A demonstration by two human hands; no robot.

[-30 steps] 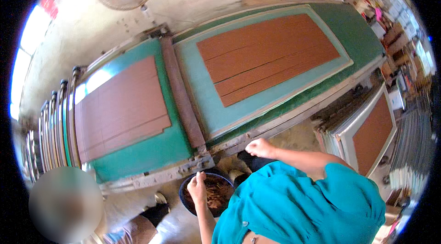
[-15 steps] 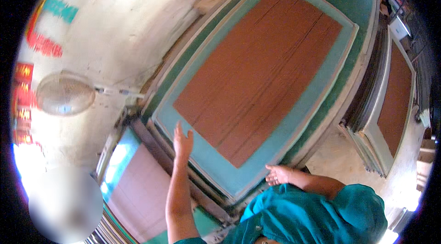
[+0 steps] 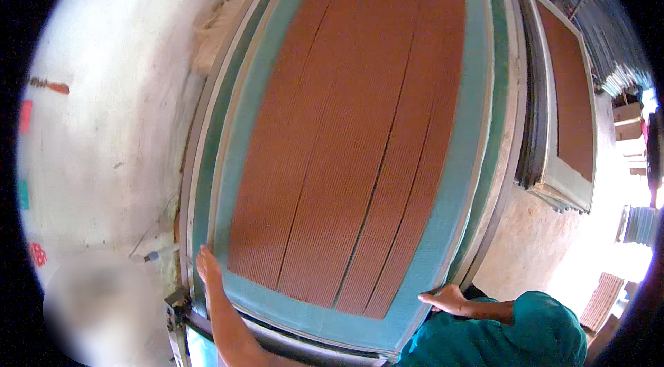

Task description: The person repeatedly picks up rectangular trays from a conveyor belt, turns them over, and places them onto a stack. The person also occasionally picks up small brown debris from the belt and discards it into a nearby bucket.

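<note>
A large framed mesh screen (image 3: 453, 229), blue-green round a brown, finely ribbed rectangle, lies on a long green table (image 3: 501, 125). Several dark lines run lengthwise through the brown area. At the screen's left edge, near its closer end, my left hand (image 3: 209, 269) is closed on the pale frame, the fingers partly hidden. My right hand (image 3: 448, 299) grips the opposite edge near the near right corner. Its thumb lies over the rim, and the other fingers are mostly hidden under it.
To the right, a stack of similar framed screens (image 3: 570, 90) stands on edge, with boxes (image 3: 628, 121) beyond. A whitewashed wall (image 3: 104, 146) runs along the left. A metal bracket (image 3: 178, 308) sits at the table's near left corner.
My left hand has gone from raised with spread fingers to the frame's left edge. My right hand has closed on the right edge. The view has turned, so the screen appears more upright.
</note>
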